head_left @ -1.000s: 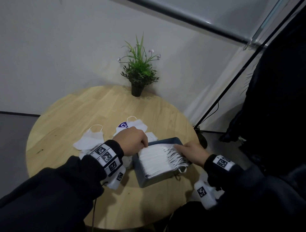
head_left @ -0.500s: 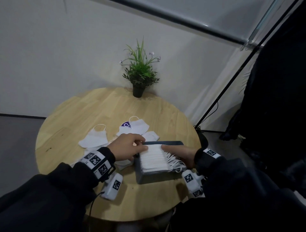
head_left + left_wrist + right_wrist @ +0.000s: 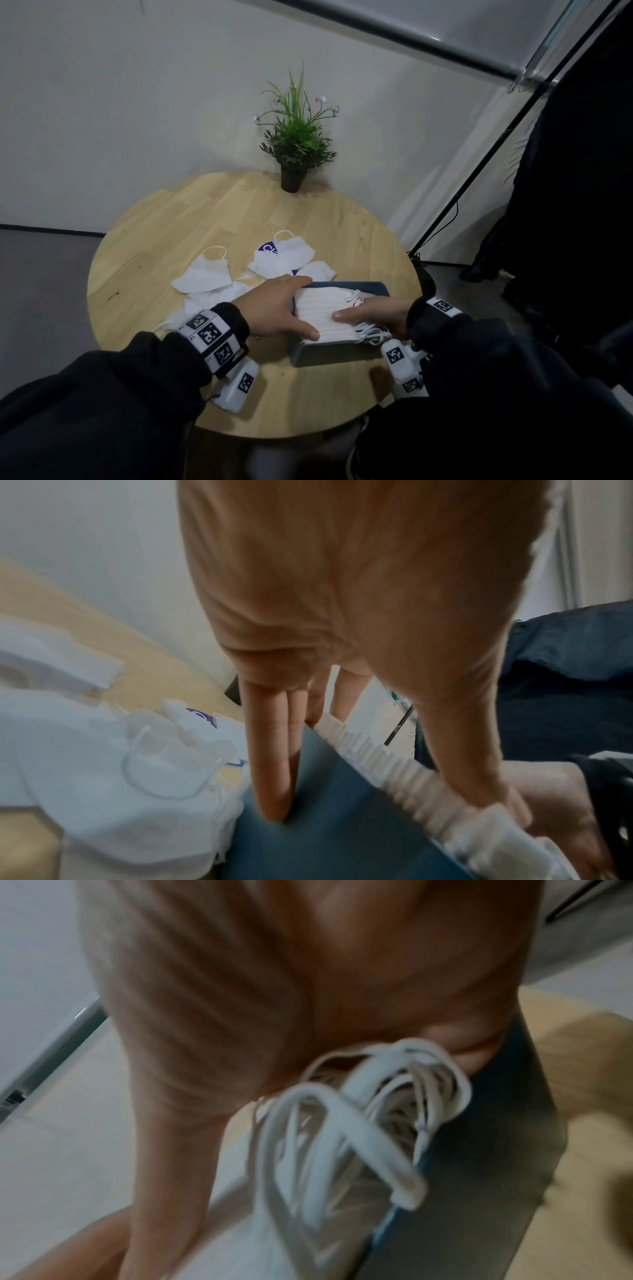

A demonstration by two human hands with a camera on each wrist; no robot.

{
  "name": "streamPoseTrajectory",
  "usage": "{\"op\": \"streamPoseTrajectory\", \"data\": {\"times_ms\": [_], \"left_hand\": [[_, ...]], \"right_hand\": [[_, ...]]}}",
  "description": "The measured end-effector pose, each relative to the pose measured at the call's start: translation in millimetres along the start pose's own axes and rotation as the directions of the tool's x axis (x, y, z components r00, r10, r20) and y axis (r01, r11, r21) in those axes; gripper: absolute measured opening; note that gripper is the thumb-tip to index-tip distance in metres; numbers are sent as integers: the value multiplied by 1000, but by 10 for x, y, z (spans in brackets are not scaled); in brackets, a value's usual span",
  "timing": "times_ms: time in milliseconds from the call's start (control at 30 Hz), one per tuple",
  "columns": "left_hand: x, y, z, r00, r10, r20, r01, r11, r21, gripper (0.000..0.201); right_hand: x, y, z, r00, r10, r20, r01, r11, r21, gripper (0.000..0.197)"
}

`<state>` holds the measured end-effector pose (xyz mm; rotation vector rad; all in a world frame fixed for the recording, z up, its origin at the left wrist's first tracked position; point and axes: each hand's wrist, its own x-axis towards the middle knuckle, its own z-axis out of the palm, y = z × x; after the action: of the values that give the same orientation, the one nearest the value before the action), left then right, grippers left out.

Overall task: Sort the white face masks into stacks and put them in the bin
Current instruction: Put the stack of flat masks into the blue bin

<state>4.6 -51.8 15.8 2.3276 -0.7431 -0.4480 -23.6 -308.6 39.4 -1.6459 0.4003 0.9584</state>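
A stack of white face masks [image 3: 322, 308] sits in the blue-grey bin [image 3: 335, 354] at the table's near right. My left hand [image 3: 270, 308] straddles the bin's left wall. Its straight fingers [image 3: 270, 764] lie against the outside of the wall [image 3: 325, 818], and its thumb presses on the stack [image 3: 411, 783]. My right hand [image 3: 380, 311] holds the stack's right end, thumb on top, with the bunched ear loops [image 3: 359, 1123] under the palm. Several loose masks [image 3: 205, 275] lie left of the bin.
A potted plant [image 3: 294, 144] stands at the far edge of the round wooden table [image 3: 205, 212]. A purple-printed wrapper [image 3: 269, 248] lies among the loose masks. A black stand pole [image 3: 479, 171] leans at the right, beside dark cloth.
The stack has settled lower into the bin. My left hand went from a curled grip to straight fingers along the bin wall. My right thumb slid onto the stack's top.
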Motion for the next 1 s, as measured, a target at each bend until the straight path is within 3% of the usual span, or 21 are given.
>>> {"op": "streamPoseTrajectory", "data": {"times_ms": [167,367,467,667,767,833,900,1000], "left_hand": [[5,3,-43,1000,14,15,-14,1000,-28,98],[3,-36,-69,997,20,73,-16,998,-55,104],[2,-63,-87,994,29,102,-20,996,-92,110],[16,-81,-119,990,31,135,-13,991,-131,111],[28,-119,-142,983,26,180,-2,991,-132,123],[33,-97,-107,987,31,157,-14,994,-108,132],[75,-52,4,995,50,83,-41,993,-108,134],[206,5,255,994,103,-28,-106,979,-172,123]], "right_hand": [[-61,-33,-12,999,28,25,-26,999,-45,27],[-43,-25,-29,999,8,50,-3,995,-101,65],[-7,16,-14,996,-25,82,36,990,-134,48],[52,33,-33,997,-21,76,35,980,-194,56],[83,45,-33,999,-3,52,14,979,-202,50],[94,37,-69,999,5,54,7,979,-203,62],[59,6,-147,1000,17,22,-13,984,-180,85],[-62,-61,-348,982,-4,-186,-36,976,-214,101]]}}
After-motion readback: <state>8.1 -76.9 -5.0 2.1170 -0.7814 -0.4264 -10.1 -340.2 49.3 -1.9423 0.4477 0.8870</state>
